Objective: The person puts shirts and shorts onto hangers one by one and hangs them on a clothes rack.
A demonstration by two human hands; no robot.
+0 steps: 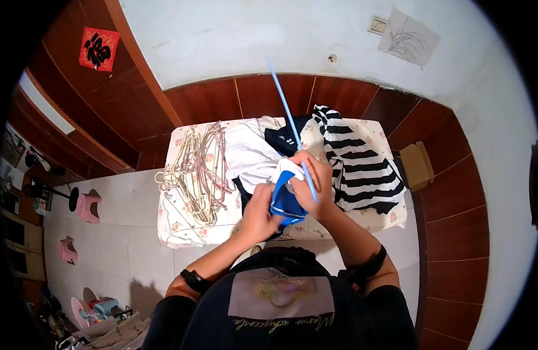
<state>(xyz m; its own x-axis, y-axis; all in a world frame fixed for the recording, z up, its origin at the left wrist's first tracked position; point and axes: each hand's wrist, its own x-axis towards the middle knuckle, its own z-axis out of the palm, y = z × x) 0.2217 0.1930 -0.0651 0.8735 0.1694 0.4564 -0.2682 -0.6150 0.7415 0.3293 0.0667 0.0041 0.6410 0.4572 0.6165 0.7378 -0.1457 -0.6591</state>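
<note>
My right hand (313, 175) is closed around the lower part of a long, thin light-blue rod (285, 105), which slants up and to the left towards the wall. A blue garment with white trim (289, 203) hangs between my hands. My left hand (259, 213) is closed on its left edge; the fingertips are partly hidden. Under and behind my hands lie white clothing (248, 146) and dark navy clothing (280, 140). To the right is a black-and-white striped garment (362, 163). Many tangled wire hangers (193, 169) lie on the left.
Everything lies on a low table with a floral cover (222, 224). A cardboard box (417, 166) stands at its right, against the wood-panelled wall. Pink stools (88, 207) stand on the tiled floor to the left, near a brown door (106, 87).
</note>
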